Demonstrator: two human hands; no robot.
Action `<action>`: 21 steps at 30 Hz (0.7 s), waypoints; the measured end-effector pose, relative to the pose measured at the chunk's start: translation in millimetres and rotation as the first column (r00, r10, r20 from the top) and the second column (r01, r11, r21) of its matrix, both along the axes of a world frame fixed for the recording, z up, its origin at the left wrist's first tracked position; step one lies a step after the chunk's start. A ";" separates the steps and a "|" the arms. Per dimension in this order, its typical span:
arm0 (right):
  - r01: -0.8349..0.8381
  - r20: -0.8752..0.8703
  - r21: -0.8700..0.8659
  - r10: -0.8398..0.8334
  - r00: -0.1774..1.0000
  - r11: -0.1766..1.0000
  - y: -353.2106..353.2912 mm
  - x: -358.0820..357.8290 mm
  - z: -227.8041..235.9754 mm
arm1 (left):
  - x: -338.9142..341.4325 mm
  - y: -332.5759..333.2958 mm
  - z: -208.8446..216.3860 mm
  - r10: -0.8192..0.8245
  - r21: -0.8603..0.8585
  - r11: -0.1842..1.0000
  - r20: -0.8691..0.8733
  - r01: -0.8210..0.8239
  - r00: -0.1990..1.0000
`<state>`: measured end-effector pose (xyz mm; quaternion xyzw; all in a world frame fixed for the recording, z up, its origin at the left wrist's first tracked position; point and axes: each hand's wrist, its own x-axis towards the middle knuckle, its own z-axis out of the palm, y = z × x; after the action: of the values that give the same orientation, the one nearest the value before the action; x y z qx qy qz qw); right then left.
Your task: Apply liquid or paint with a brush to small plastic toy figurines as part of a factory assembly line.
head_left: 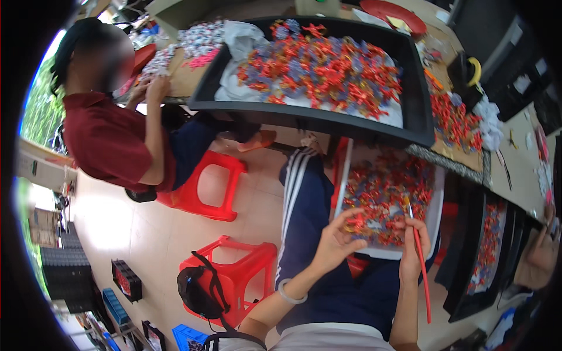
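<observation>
My right hand (pixel 414 248) grips a thin red-handled paintbrush (pixel 419 257), its tip pointing up and away from me. Something small may also sit at those fingertips; I cannot make it out. Over the near left edge of a white tray (pixel 438 202), my left hand (pixel 336 247) is open, thumb and fingers apart, with a pale bangle at its wrist. Inside the tray lie many small shiny red, purple and gold figures (pixel 380 190). Whether the left fingertips touch one of them is unclear.
A large black tray (pixel 310 117) of similar pieces stands on the table ahead. More red pieces (pixel 451 120) lie to its right. At the left a person in a maroon shirt (pixel 111 137) works seated. Red stools (pixel 249 275), one bearing a black bag (pixel 202 289), stand on the floor.
</observation>
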<state>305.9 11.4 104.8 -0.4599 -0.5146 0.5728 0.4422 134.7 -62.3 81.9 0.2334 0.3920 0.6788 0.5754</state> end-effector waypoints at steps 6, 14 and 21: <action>-0.020 -0.035 0.146 0.025 0.999 0.989 5.9 19.7 5.7 | 0.3 17.8 8.2 -0.054 -0.021 0.998 -0.032 0.053 0.998; -0.113 -0.014 0.108 0.115 0.993 0.988 -10.0 31.5 7.2 | 25.6 17.0 -3.2 -0.150 -0.158 0.976 0.002 0.149 0.989; -0.342 0.326 0.231 0.259 0.909 0.911 6.0 44.1 10.5 | 35.7 4.8 -14.6 -0.213 -0.117 0.973 -0.132 0.198 0.968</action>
<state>350.0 17.4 115.3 -0.3849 -0.7151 0.4818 0.3291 170.4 -57.5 67.4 0.2913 0.4404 0.5758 0.6241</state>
